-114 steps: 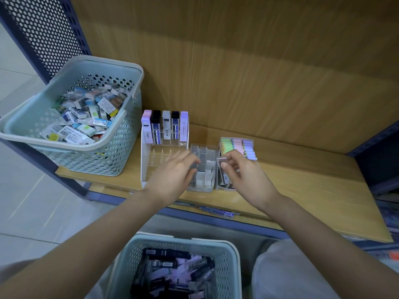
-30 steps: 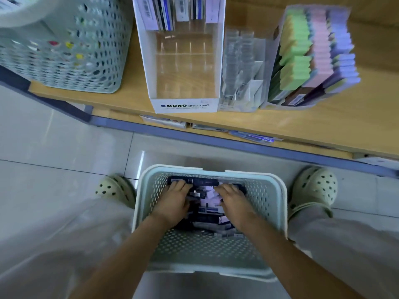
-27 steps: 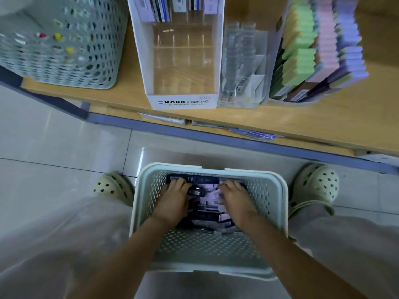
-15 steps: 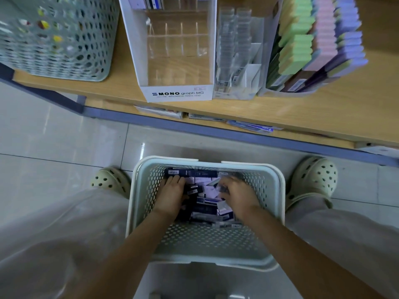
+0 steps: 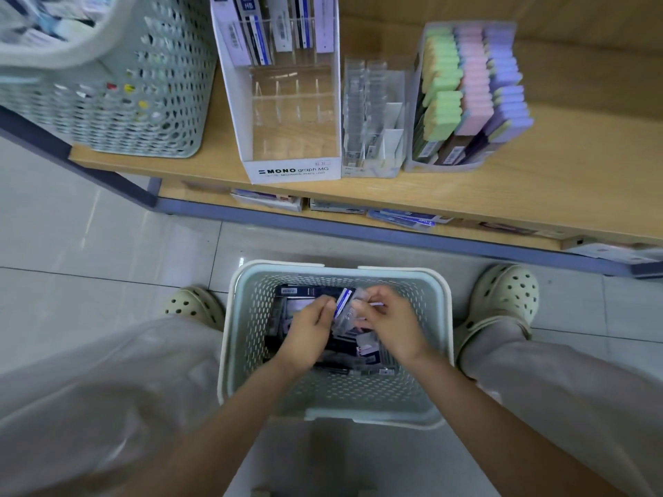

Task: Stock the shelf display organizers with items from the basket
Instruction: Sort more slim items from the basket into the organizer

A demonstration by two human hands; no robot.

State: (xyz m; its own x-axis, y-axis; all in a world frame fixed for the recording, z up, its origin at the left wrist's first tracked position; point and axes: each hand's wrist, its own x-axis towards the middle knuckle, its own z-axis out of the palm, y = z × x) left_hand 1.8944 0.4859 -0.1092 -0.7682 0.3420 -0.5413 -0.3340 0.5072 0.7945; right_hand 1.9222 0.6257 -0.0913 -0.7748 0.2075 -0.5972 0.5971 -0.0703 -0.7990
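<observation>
From the head camera I see both hands low in the centre of the frame, inside the pale green floor basket (image 5: 440, 317) that sits between two perforated clogs (image 5: 502, 299). The left hand (image 5: 306, 335) and right hand (image 5: 393, 326) are drawn together, fingers curled, and where they meet they pinch a few small packs (image 5: 342, 310), one of them blue and white, another clear. Motion blur keeps me from telling which finger holds which pack. Under my hands the basket's floor is covered with loose dark and lilac packs (image 5: 366, 347).

Across the top of the frame runs the wooden shelf (image 5: 556, 174). On it, upper centre, stands the white MONO organizer (image 5: 292, 171); only its back row has packs standing in it, and the clear rows in front show bare wood through them. Touching its right side is a narrow clear organizer (image 5: 373, 113) with white dividers. Just right of that, a tray of pastel items (image 5: 466, 87) is filled in green, pink and purple columns. In the upper left, a second perforated basket (image 5: 136, 113) rests on the shelf, with mixed small boxes inside.
</observation>
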